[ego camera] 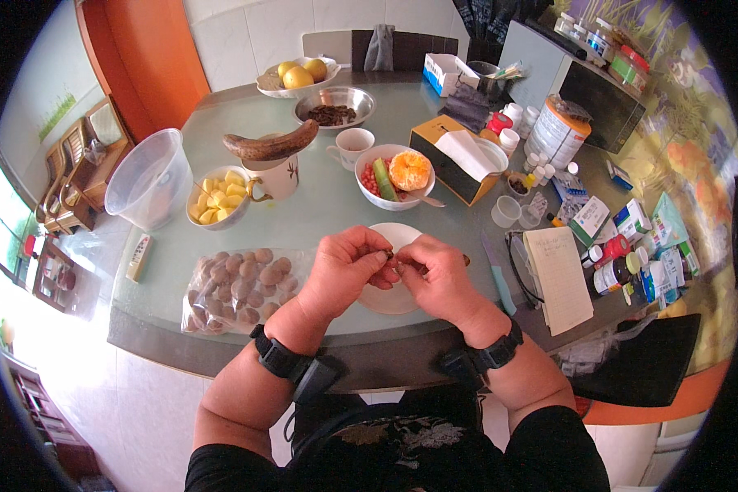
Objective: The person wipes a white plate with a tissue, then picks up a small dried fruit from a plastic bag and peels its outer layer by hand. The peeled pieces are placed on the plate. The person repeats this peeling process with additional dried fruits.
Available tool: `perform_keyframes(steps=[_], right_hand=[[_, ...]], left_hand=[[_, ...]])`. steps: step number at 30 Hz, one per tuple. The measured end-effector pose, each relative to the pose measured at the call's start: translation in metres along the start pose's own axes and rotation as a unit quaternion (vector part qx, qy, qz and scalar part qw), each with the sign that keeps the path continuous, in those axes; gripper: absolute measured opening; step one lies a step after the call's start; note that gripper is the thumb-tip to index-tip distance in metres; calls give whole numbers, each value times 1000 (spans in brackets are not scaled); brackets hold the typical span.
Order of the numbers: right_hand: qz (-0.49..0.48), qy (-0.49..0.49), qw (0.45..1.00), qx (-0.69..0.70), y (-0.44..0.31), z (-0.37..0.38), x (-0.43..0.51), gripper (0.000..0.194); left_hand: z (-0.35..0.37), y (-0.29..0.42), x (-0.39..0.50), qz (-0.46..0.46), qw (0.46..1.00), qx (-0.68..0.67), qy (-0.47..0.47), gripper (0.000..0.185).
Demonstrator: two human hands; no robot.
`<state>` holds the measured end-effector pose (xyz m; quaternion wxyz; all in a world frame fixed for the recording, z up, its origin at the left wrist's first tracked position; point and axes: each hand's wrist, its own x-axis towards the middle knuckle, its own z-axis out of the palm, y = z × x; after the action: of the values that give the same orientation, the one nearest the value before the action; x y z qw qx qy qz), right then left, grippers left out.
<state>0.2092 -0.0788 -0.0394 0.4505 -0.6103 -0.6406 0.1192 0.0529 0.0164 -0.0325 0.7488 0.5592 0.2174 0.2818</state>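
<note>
My left hand (350, 261) pinches a small dark piece (390, 253), possibly dried fruit, between thumb and fingers. My right hand (433, 277) meets it from the other side, its fingertips bent in on the same piece; the fingers hide most of it. Below both hands rests a white plate (393, 232), partly covered by them. Left of my left hand lies a clear plastic bag of round brown fruits (240, 286) that look like dried longans. A knife with a light blue handle (502, 289) lies right of my right hand.
Beyond the plate stand a bowl with a peeled orange (410, 170), a bowl of yellow chunks (218, 200), a mug (277, 178) under a browned banana (270, 142), and a steel bowl (363, 104). A clear tub (147, 178) stands left; a notebook (556, 277) and medicine boxes crowd the right.
</note>
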Motion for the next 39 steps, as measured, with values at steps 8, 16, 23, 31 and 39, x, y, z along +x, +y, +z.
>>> perform_keyframes(steps=[8,16,23,31,39], right_hand=[[-34,62,993,91,-3,0,1,16],[-78,68,990,91,-2,0,3,17],[-67,81,990,93,-6,1,0,18],[-114,82,990,1,-9,2,1,17],[-92,87,985,-118,-31,-29,1,10]], left_hand=[[2,-3,1,11,1000,3,-10,8],[2,-7,1,44,996,68,-20,5],[2,-9,3,22,999,-33,-21,6],[-3,-9,3,51,994,88,-27,8],[-4,-4,1,84,995,45,-4,8]])
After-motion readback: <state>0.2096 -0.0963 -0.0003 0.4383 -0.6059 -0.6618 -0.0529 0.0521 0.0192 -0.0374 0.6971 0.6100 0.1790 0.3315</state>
